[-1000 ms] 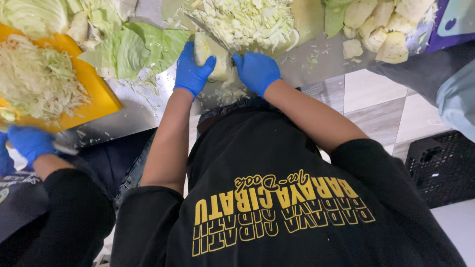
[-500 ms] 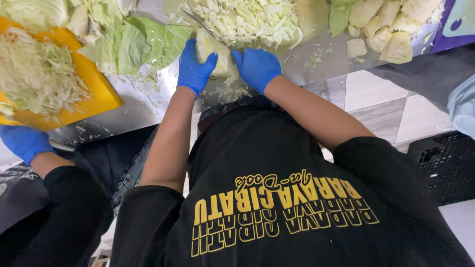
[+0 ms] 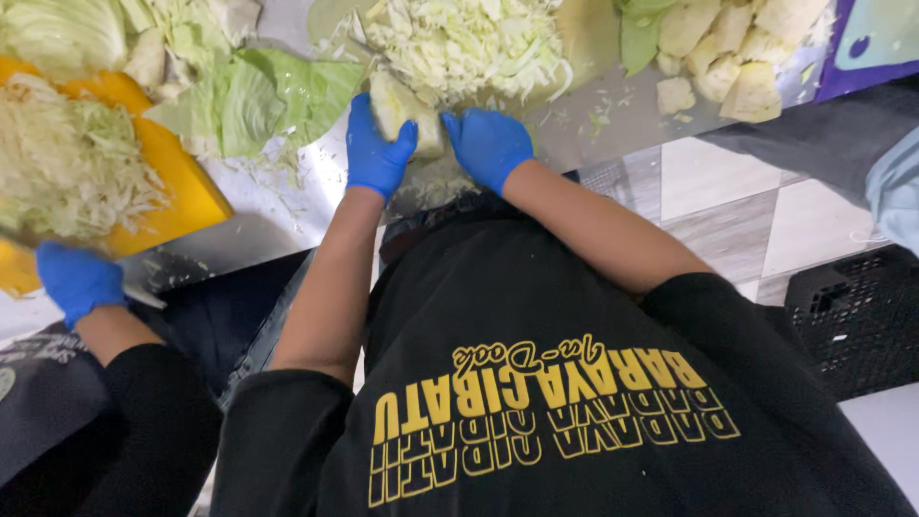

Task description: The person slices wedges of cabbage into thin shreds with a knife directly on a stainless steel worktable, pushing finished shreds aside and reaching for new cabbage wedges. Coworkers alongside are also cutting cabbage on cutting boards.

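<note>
My left hand [image 3: 376,153], in a blue glove, grips a pale cabbage wedge [image 3: 407,115] at the near edge of the steel table [image 3: 287,206]. My right hand [image 3: 488,146], also in a blue glove, is curled against the wedge's right side. What it holds is hidden. A heap of chopped cabbage [image 3: 459,43] lies just beyond both hands. My black shirt with yellow lettering fills the lower part of the view.
A co-worker's blue-gloved hand [image 3: 77,282] holds a knife by a yellow cutting board [image 3: 187,191] heaped with shredded cabbage at the left. Loose green leaves [image 3: 258,101] lie between. Cabbage chunks [image 3: 728,57] sit at the far right. A black crate [image 3: 852,316] stands on the tiled floor.
My hands have stayed on the wedge with only small shifts. The co-worker's gloved hand has kept moving by the yellow board. A knife blade seen over the chopped heap earlier no longer shows.
</note>
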A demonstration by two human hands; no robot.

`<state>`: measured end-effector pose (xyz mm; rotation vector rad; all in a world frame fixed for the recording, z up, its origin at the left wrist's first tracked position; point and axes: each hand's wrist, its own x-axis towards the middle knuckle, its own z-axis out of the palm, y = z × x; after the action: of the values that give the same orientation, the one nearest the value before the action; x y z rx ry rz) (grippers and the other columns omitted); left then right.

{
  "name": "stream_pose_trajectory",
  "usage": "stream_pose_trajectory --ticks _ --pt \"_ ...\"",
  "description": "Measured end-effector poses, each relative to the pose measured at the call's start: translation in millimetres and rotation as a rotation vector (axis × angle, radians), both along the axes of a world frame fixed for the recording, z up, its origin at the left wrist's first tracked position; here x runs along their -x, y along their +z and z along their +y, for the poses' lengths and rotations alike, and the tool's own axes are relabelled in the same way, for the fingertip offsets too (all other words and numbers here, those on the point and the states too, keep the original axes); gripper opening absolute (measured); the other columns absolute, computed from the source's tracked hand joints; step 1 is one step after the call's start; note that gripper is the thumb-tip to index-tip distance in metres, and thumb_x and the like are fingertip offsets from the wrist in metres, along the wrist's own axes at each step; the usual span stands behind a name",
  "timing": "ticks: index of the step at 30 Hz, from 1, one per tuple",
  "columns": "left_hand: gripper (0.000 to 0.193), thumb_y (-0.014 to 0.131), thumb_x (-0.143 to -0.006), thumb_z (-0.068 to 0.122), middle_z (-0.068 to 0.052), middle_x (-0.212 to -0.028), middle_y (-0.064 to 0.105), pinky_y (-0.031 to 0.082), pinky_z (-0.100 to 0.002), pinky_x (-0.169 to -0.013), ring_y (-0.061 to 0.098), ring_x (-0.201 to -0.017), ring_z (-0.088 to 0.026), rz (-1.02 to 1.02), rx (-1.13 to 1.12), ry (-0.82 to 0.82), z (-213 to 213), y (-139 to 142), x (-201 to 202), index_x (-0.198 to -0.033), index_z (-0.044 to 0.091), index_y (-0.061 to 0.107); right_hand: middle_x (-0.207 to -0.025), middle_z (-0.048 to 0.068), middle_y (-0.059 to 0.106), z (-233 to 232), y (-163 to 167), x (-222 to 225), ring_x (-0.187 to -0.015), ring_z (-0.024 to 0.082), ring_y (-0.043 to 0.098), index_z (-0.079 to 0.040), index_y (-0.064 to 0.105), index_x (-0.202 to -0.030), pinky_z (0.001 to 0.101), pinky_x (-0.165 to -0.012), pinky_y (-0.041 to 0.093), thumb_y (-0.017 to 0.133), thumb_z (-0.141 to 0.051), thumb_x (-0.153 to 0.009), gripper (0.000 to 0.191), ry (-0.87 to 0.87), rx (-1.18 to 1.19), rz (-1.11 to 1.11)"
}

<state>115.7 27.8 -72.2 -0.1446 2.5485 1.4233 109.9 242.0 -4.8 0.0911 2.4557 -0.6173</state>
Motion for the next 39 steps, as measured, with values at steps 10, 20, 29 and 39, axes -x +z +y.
stream_pose_trajectory --ticks 10,20,29,39 --pt "0.094 0.087 -0.082 0.04 -0.031 -0.143 0.053 0.043 -0.043 -0.115 0.054 -0.135 -0.041 0.032 0.031 -0.03 -1.9 -6.9 7.2 -0.147 -0.011 0.04 -0.086 0.028 0.07 28.2 16.0 -28.8 -0.076 0.049 0.067 -0.001 0.072 -0.097 0.0611 -0.069 0.051 0.041 -0.037 -0.108 0.049 0.22 0.251 0.15" --pt "0.08 0.088 -0.084 0.037 -0.022 -0.134 0.063 0.052 -0.038 -0.108 0.064 -0.123 -0.031 -0.074 -0.215 -0.014 -7.3 15.9 18.1 -0.141 -0.003 0.048 -0.087 0.029 0.07 26.8 -22.3 18.8 -0.083 0.05 0.067 -0.003 0.074 -0.088 0.0598 -0.079 0.052 0.041 -0.05 -0.109 0.061 0.126 0.101 0.079" --pt "0.07 0.092 -0.082 0.024 -0.015 -0.124 0.066 0.055 -0.036 -0.102 0.066 -0.114 -0.024 0.063 -0.357 0.138 16.0 21.2 23.9 -0.135 0.002 0.051 -0.088 0.029 0.069 56.3 3.9 19.5 -0.086 0.05 0.065 0.001 0.07 -0.087 0.0597 -0.08 0.051 0.042 -0.044 -0.111 0.058 0.076 0.126 0.161" --pt "0.073 0.089 -0.089 0.021 -0.017 -0.136 0.059 0.05 -0.037 -0.109 0.058 -0.125 -0.026 0.043 -0.357 -0.009 19.1 9.5 30.0 -0.142 -0.001 0.044 -0.084 0.03 0.069 24.9 -2.3 14.5 -0.079 0.051 0.065 0.0 0.068 -0.092 0.0605 -0.071 0.05 0.05 -0.039 -0.1 0.044 0.028 0.083 0.242"
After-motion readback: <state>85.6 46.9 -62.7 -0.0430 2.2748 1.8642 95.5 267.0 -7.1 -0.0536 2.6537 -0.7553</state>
